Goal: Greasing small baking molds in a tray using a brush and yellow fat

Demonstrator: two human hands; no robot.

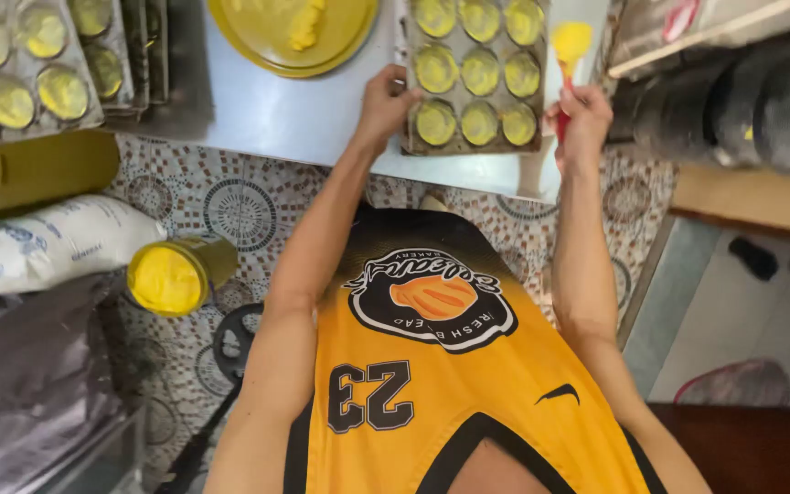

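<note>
Gripping a red-handled brush [567, 55] with a yellow head, the right hand [582, 121] was closed around the handle at the upper right of the frame, just beside the muffin tray [411, 144]. The left hand [386, 99] rested with curled fingers on that tray's left edge. Its cups showed a yellow coating. Beyond, a yellow plate [340, 46] sat at top centre, another tray [93, 110] at upper left, and a yellow-lidded jar [176, 274] lower left.
</note>
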